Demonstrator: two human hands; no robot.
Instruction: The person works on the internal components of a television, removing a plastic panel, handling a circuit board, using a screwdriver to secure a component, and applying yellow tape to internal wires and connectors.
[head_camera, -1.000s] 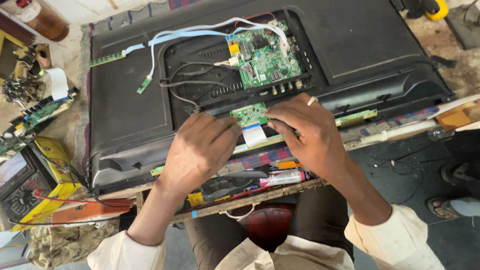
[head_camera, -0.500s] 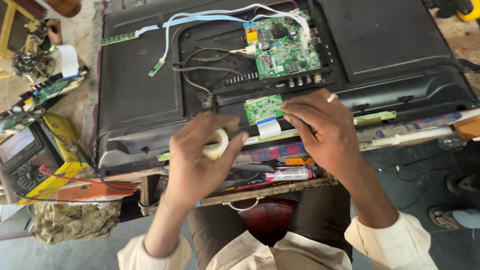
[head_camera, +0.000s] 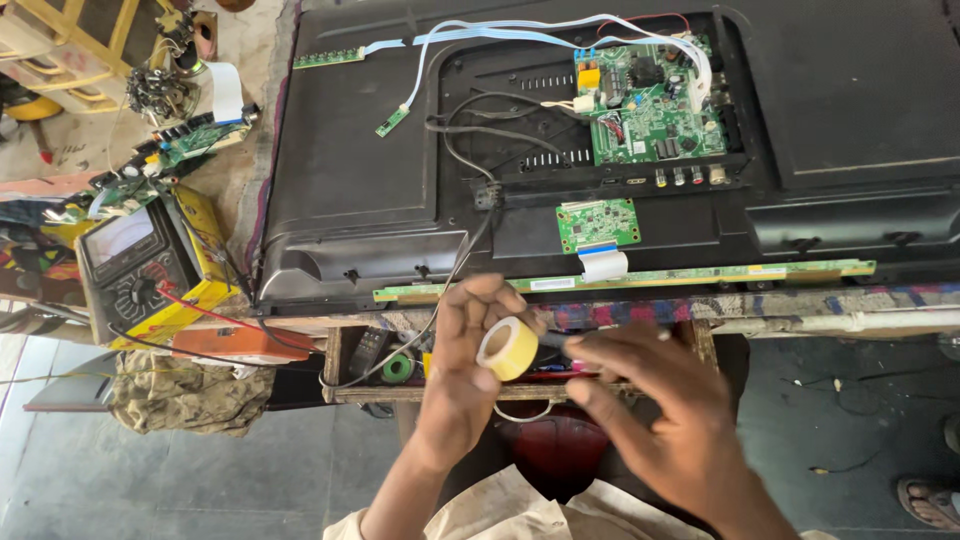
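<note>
While the flat black plastic back of the television (head_camera: 330, 180) lies face down with its rear cover off and its boards bare, the work in hand looks to be at an early point: the small round roll of pale yellow tape (head_camera: 507, 348) is lifted clear of the bench, and no strip is seen drawn from it or laid on any part. The left hand (head_camera: 465, 370) is curled closed about the roll, thumb and fingers pinching its rim, just above the open wooden drawer (head_camera: 345, 375) of oddments below the bench edge. The right hand (head_camera: 650, 410) is half open just beside the roll, its fingertips reaching towards it; it is blurred, so I cannot tell whether it holds anything. Beyond them the long thin green strip board (head_camera: 700, 275) runs along the set's edge, joined by a short white ribbon cable (head_camera: 603, 264) to the small green square board (head_camera: 598, 223); the large green main board (head_camera: 650, 100) is studded with glossy components. A yellow-cased meter (head_camera: 135, 265) sits to the left.
</note>
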